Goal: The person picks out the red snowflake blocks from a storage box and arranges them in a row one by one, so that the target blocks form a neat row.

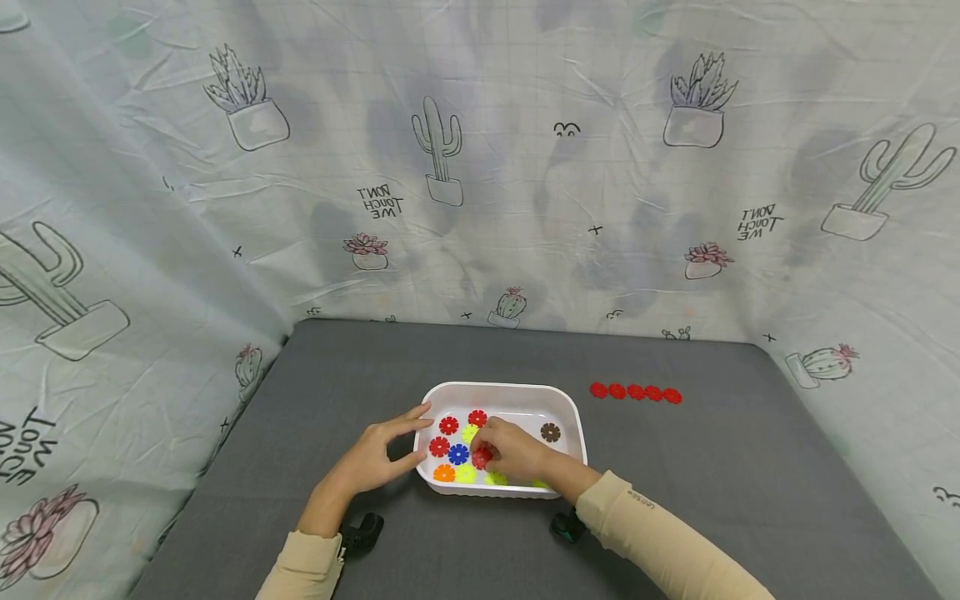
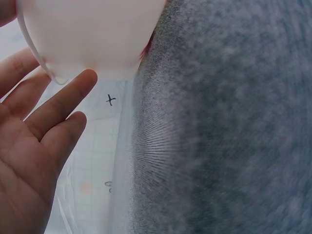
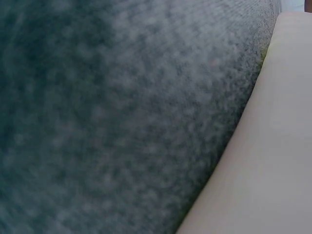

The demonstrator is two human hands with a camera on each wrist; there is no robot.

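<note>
On the grey table [image 1: 315, 400], left hand [image 1: 372, 457] is bracing the white tray [image 1: 576, 417] open-fingered while right hand [image 1: 512, 450] is pinching a red disc [image 1: 482, 457]; lifting it clear toward the red row [image 1: 635, 392] looks next.

White tray [image 1: 573, 408], grey table [image 1: 750, 467].

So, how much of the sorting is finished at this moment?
Five red pieces already lie in a row on the grey table, right of the white tray. The right hand pinches another red piece inside the tray, while the left hand steadies its left wall. Three red pieces remain in the tray, among blue, orange, yellow and brown ones.
</note>
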